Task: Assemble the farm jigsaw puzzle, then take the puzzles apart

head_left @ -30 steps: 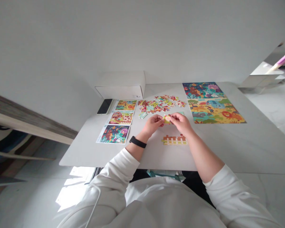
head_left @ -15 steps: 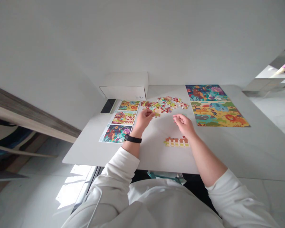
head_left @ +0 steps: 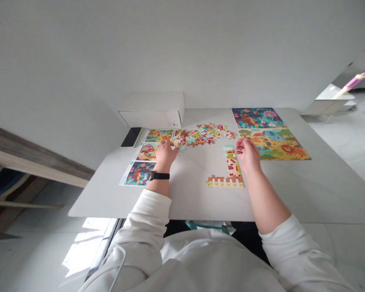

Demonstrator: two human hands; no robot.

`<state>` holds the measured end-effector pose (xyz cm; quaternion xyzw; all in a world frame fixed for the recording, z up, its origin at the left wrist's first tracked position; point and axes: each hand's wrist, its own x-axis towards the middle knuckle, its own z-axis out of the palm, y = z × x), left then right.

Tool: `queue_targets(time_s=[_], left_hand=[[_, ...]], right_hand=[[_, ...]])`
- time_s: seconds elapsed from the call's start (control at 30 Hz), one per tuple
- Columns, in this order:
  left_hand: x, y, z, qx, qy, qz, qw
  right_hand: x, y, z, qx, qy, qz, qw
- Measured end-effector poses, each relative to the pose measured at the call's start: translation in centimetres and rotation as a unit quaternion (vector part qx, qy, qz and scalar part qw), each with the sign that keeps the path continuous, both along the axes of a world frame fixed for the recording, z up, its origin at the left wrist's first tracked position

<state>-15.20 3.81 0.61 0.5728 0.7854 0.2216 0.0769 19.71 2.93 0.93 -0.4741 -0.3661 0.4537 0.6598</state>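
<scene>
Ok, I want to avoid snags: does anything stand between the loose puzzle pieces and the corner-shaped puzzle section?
Nothing visible does: only tabletop lies between the loose puzzle pieces and the corner-shaped puzzle section. The right hand is at that section's right side, not in between.

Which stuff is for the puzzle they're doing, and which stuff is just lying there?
For the puzzle:
- loose pieces, in a pile
- joined pieces, by the right hand
- picture sheet, probably: its middle picture has a similar fence

Just lying there, it seems:
- phone
- white box
- big pictures, on the right
</scene>
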Motion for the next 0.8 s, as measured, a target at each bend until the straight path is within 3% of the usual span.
queue_targets(time_s=[0.1,0.27,0.43,0.53,0.63,0.7,0.8], left_hand=[[0.4,-0.2,0.0,-0.046,0.014,-0.007,0.999],[0.5,-0.4,-0.1,-0.05,0.003,-0.053,0.997],[1.2,-0.6,0.1,-0.012,-0.113,-0.112,0.987],[2.3,-0.5,0.1,0.018,-0.281,-0.141,0.949],[3.4,-0.4,-0.1,0.009,-0.451,-0.154,0.879],[3.9,-0.4,0.0,0.0,-0.515,-0.144,0.845],[4.3,-0.7,0.2,-0.009,-0.565,-0.119,0.817]], right_hand=[[0.3,0.1,0.3,0.001,0.036,-0.02,0.999],[0.2,0.0,0.7,0.0,0.055,-0.03,0.998],[-0.2,-0.1,0.7,-0.007,0.053,-0.01,0.998],[-0.7,-0.2,0.4,-0.01,0.038,0.015,0.999],[-1.1,-0.4,0.3,-0.012,0.02,0.034,0.999],[-1.3,-0.5,0.3,-0.012,0.01,0.039,0.999],[-1.3,-0.5,0.5,-0.007,0.0,0.034,0.999]])
